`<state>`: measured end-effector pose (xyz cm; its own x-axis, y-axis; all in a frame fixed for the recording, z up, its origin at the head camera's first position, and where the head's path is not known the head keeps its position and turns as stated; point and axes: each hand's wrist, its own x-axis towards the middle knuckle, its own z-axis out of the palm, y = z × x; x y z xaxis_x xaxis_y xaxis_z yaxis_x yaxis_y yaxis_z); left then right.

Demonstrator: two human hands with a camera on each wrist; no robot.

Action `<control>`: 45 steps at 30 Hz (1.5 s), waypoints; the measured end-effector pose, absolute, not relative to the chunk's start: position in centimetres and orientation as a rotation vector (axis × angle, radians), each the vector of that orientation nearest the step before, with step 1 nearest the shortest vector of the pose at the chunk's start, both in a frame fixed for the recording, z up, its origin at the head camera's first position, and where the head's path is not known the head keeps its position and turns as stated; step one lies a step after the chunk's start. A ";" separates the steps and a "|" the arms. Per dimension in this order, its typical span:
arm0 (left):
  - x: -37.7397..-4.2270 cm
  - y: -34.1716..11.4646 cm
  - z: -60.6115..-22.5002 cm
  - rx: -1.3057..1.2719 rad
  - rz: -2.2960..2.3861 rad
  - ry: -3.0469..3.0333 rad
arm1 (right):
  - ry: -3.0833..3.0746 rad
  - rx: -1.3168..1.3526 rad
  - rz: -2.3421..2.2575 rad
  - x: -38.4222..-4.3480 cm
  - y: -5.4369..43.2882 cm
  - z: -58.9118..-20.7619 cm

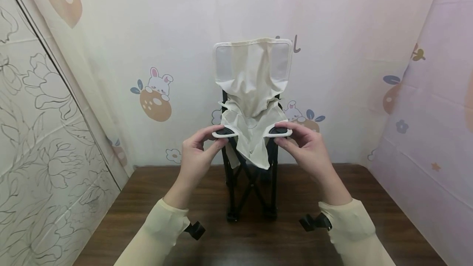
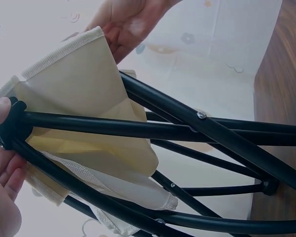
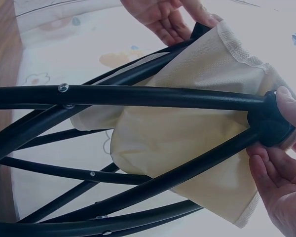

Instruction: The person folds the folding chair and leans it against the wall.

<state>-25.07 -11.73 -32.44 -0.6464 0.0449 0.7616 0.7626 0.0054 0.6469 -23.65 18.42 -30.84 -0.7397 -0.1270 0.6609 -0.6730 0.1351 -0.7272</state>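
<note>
A small folding camp chair (image 1: 252,151) with cream fabric and black tube legs stands upright on a brown wooden table, its seat facing me. My left hand (image 1: 197,151) pinches the front left corner of the seat, thumb below and fingers on top of the black corner patch. At the front right corner my right hand (image 1: 306,147) does the same. Both wrist views show a black plastic joint (image 2: 12,123) under each corner, where two tubes meet, with fingers around it. The seat fabric (image 3: 187,133) sags between the corners, and the backrest (image 1: 253,63) rises behind.
The wood-grain table (image 1: 166,216) carries the chair near its back edge. Close behind hangs a pale curtain (image 1: 184,32) printed with rabbits and fruit; similar cloth is on the right. A floral-lined panel (image 1: 44,134) stands on the left. Crossed legs (image 1: 252,184) brace the chair's front.
</note>
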 end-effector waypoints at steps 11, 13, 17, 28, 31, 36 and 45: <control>-25.4 -11.6 -32.5 -0.826 -1.702 -1.755 | -1.954 0.789 1.665 -24.1 18.2 -30.7; -25.4 -11.6 -32.4 -0.824 -1.701 -1.757 | -1.947 0.796 1.676 -24.2 18.2 -30.7; -25.5 -11.6 -32.4 -0.824 -1.694 -1.762 | -1.944 0.805 1.693 -24.3 18.1 -30.6; -25.5 -11.3 -32.3 -0.833 -1.697 -1.749 | -1.949 0.801 1.706 -24.3 18.0 -30.5; -25.5 -11.3 -32.2 -0.834 -1.699 -1.746 | -1.953 0.804 1.699 -24.2 18.0 -30.6; -25.4 -11.2 -32.2 -0.835 -1.702 -1.748 | -1.957 0.799 1.705 -24.1 18.0 -30.5; -25.3 -10.5 -31.9 -0.822 -1.692 -1.747 | -1.948 0.797 1.717 -24.1 18.0 -30.4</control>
